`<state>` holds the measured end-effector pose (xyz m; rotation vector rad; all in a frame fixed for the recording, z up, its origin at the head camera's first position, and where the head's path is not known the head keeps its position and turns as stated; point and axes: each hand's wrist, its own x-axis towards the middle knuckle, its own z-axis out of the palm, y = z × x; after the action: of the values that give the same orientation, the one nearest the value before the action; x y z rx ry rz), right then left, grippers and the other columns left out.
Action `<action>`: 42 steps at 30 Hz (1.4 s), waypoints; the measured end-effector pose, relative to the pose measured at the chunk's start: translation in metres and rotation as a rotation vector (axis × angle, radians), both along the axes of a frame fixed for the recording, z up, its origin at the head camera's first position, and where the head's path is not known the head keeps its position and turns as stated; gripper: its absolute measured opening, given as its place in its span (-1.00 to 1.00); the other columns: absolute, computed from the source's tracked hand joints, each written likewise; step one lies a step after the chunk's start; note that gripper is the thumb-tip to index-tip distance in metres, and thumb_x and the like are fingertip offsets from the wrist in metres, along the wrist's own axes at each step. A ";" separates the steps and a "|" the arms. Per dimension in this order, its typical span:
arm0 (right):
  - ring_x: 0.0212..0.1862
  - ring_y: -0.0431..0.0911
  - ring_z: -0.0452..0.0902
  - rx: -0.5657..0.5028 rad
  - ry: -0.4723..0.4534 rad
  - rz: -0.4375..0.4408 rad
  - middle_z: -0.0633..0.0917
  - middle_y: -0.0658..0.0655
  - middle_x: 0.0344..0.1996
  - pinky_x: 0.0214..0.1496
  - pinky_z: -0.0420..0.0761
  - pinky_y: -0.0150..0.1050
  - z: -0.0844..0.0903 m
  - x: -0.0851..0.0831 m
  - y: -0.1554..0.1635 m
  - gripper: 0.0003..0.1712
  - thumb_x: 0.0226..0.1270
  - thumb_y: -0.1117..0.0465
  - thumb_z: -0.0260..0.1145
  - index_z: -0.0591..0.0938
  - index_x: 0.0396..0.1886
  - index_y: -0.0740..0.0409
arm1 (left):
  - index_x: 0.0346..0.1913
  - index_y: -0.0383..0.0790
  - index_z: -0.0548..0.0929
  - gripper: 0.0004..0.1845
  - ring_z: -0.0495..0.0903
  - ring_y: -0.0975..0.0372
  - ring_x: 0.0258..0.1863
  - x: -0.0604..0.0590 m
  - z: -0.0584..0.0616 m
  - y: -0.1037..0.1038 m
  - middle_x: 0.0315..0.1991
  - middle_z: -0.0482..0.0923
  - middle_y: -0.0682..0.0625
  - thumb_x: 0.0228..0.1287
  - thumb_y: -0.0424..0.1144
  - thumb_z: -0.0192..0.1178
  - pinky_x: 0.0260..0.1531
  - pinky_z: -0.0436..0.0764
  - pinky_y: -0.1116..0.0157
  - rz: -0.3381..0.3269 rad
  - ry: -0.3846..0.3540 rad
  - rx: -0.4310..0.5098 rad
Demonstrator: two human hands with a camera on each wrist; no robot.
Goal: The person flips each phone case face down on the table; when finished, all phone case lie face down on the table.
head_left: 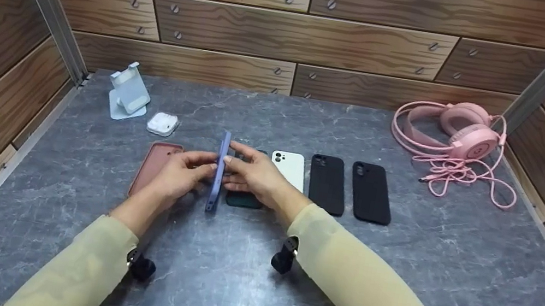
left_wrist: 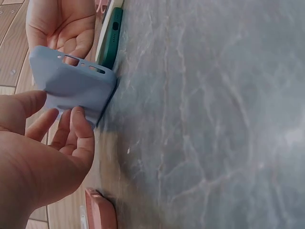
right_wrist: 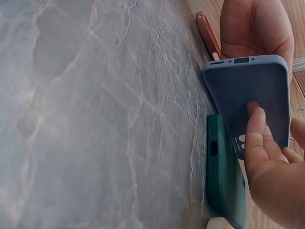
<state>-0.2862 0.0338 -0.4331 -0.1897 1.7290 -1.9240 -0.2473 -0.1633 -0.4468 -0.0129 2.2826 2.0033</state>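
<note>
A blue-purple phone case stands on its long edge, tilted nearly upright, between both hands. Its end with small port openings faces the camera in the left wrist view. Whether its lower edge touches the table cannot be told. My left hand holds it from the left, thumb and bent fingers on its face. From the right, my right hand holds the other face, with fingertips near the camera holes in the right wrist view. A dark green case lies just right of it, partly hidden by the right hand.
A pink case lies left; a white case and two black cases, one nearer and one farther right, lie right. Behind are a light blue stand, a small white earphone case and pink headphones with a coiled cable.
</note>
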 end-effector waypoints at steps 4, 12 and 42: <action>-0.19 -0.02 0.78 -0.008 0.002 -0.009 0.78 0.23 -0.04 -0.05 0.77 -0.11 -0.001 0.000 0.001 -0.27 0.62 0.22 0.31 0.30 0.68 0.03 | 0.34 -0.38 0.64 -0.61 0.66 0.12 -0.14 0.001 -0.001 0.001 -0.02 0.72 -0.18 0.57 -0.31 0.23 -0.30 0.64 0.26 -0.012 -0.015 -0.031; -0.13 -0.01 0.80 -0.022 -0.001 -0.029 0.79 0.22 -0.02 -0.04 0.77 -0.10 -0.002 0.000 0.002 -0.20 0.53 0.28 0.39 0.32 0.67 0.04 | 0.32 -0.35 0.67 -0.62 0.69 0.14 -0.14 0.002 -0.003 0.003 0.03 0.72 -0.19 0.55 -0.31 0.25 -0.28 0.66 0.28 -0.008 -0.012 -0.062; -0.29 -0.05 0.79 -0.027 -0.018 -0.105 0.81 0.23 -0.13 -0.34 0.76 -0.28 0.002 0.004 0.006 -0.28 0.48 0.42 0.31 0.45 0.59 0.08 | 0.31 -0.40 0.66 -0.58 0.65 0.17 -0.17 0.002 -0.015 0.006 0.09 0.70 -0.27 0.47 -0.33 0.34 -0.37 0.62 0.33 0.025 0.016 -0.074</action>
<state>-0.2817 0.0401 -0.4315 -0.0933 1.7332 -2.0188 -0.2455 -0.1573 -0.4621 -0.0320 2.3771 1.9362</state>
